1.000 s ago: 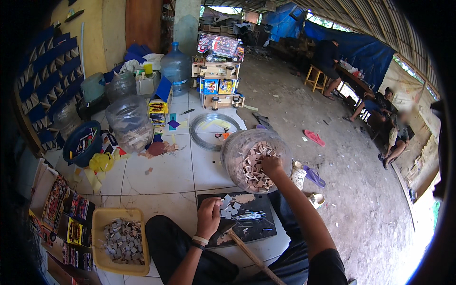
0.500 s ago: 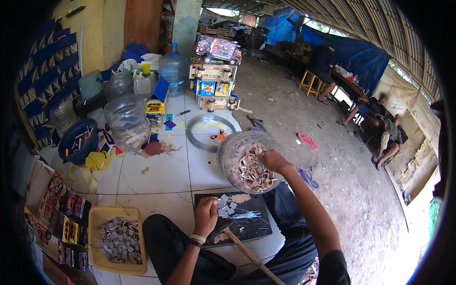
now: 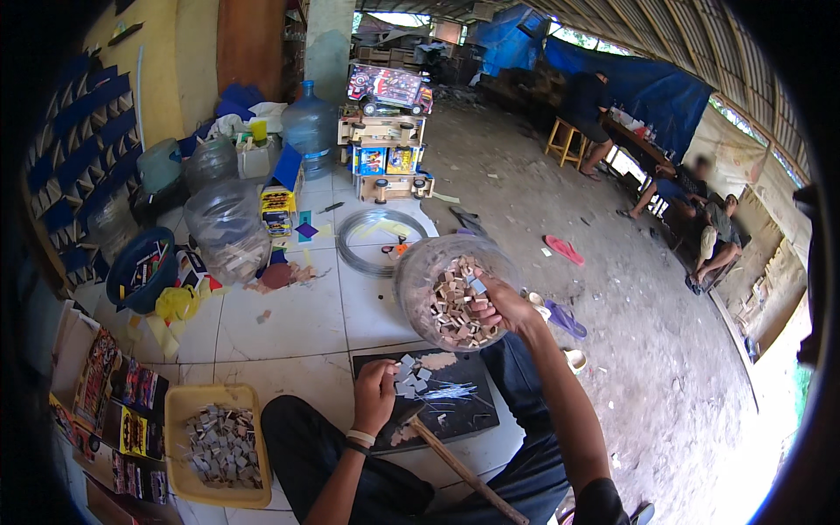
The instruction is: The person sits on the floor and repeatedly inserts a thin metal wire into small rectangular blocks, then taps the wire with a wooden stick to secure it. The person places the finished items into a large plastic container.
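My right hand (image 3: 505,308) is at the mouth of a clear plastic tub (image 3: 409,302) full of small wooden pieces (image 3: 457,306). Its fingers are closed on a small grey-faced wooden piece (image 3: 477,285). Over the left edge of a black board (image 3: 464,423), my left hand (image 3: 374,392) has its fingers pinched together; what they hold, if anything, is too small to name. Beside those fingertips lie loose grey pieces (image 3: 409,381) and a bundle of thin wires (image 3: 451,391). A hammer (image 3: 464,465) with a wooden handle rests across the board's near edge.
On my left stands a yellow basin (image 3: 175,437) of grey-faced pieces, next to printed boxes (image 3: 96,385). A wire coil (image 3: 346,254) and stacked toy trucks (image 3: 385,149) are beyond the tub. Sandals (image 3: 564,320) lie on the ground at right; several people sit farther back.
My right hand has lifted slightly out of the pieces in the tub, and a grey-faced piece now shows in its fingers. My left hand stays by the board. The whole view has shifted a little.
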Action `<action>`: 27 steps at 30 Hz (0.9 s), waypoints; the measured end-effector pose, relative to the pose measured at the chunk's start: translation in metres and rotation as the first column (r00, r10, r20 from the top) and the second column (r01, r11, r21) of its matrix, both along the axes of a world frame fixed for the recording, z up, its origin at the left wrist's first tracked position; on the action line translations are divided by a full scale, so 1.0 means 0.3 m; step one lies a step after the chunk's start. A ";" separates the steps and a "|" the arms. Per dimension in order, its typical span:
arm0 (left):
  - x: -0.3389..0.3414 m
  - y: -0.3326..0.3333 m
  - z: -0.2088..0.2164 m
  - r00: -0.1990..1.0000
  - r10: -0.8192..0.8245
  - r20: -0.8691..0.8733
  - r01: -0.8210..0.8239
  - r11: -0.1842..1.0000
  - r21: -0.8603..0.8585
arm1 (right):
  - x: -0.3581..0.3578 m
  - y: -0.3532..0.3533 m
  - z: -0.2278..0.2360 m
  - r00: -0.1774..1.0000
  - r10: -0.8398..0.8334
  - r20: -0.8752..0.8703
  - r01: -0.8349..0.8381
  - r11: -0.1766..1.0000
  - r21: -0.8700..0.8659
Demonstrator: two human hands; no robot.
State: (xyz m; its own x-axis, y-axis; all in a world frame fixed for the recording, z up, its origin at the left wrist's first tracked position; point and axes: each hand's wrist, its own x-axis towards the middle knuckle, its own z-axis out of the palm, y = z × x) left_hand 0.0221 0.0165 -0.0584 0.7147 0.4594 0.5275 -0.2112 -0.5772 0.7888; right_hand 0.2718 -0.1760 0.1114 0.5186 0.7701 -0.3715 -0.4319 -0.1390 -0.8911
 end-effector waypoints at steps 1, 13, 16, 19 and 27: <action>-0.003 0.002 0.008 1.000 -0.007 0.002 0.007 1.000 0.006 | -0.008 -0.008 -0.004 1.000 -0.018 -0.002 0.018 1.000 0.008; 0.079 -0.234 0.354 0.848 -0.280 0.450 0.458 -0.042 -0.888 | -0.320 0.008 0.049 0.991 -0.008 0.135 0.015 0.999 -0.046; 0.089 -0.223 0.342 0.734 -0.296 0.611 0.464 -0.438 -0.770 | -0.404 0.019 0.051 0.840 0.143 0.523 -0.001 0.965 -0.262; 0.078 -0.257 0.314 0.927 -0.175 0.332 0.249 -0.376 -0.893 | -0.429 0.007 0.038 0.703 0.214 0.678 -0.027 0.961 -0.276; 0.086 -0.263 0.278 0.984 -0.055 0.167 0.125 -0.455 -0.882 | -0.435 -0.036 -0.034 0.811 0.054 0.582 -0.014 0.997 -0.073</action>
